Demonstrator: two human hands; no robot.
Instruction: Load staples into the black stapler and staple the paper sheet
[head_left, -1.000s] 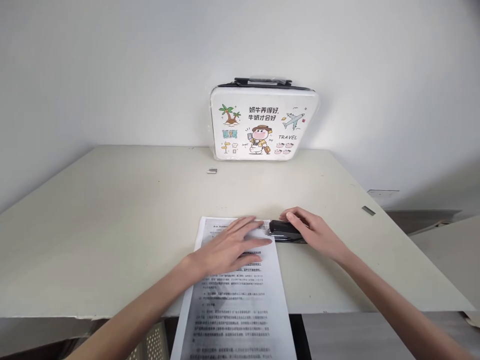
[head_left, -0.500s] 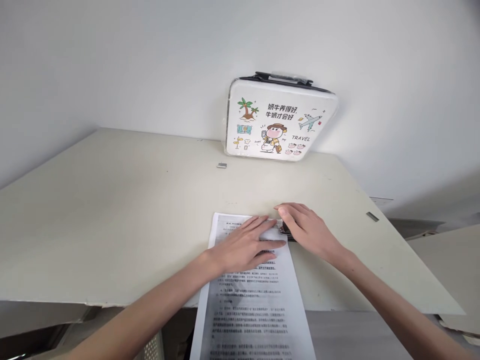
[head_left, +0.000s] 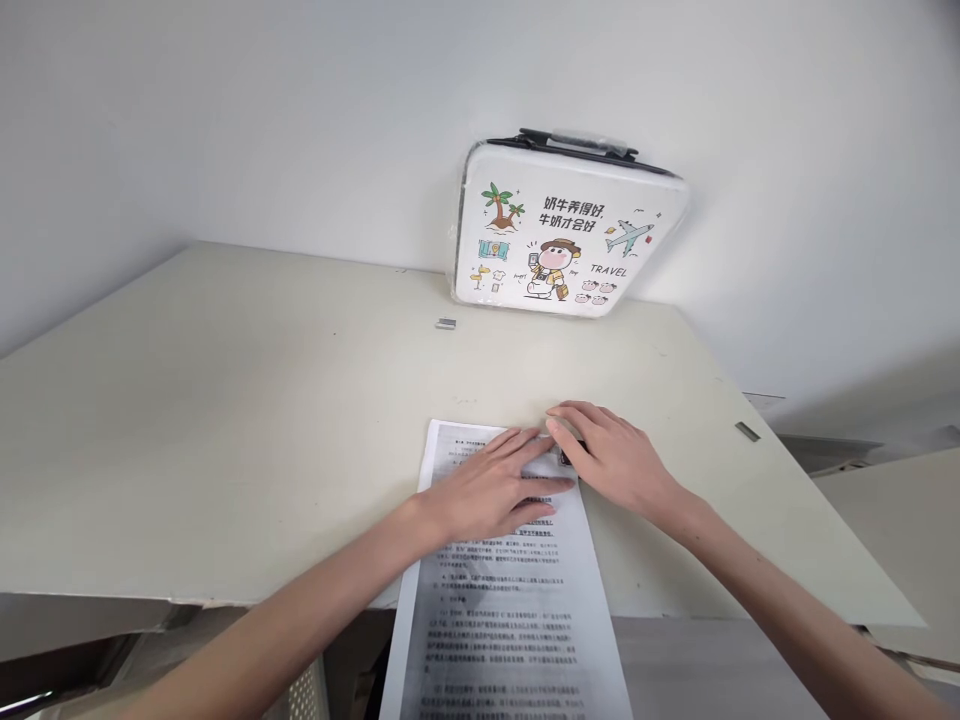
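Observation:
Printed sheets of paper [head_left: 499,620] lie over the table's front edge, the lower part hanging past it. My left hand [head_left: 491,490] rests flat on their upper part, fingers spread toward the right edge. At that right edge my right hand [head_left: 611,460] is curled over a small black stapler [head_left: 573,454], its thumb lying across the near side. The stapler sits at the paper's upper right edge, and most of it is hidden under the palm and fingers. Whether its jaw is pressed closed cannot be made out.
A white cartoon-printed case [head_left: 566,235] with a black handle leans against the wall at the back of the pale table [head_left: 225,430]. Staple strips [head_left: 445,324] lie in front of it, and another grey strip [head_left: 747,431] lies near the right edge.
My right hand has closed down over the stapler, and less of it shows. My left hand stays on the paper. The view has shifted slightly.

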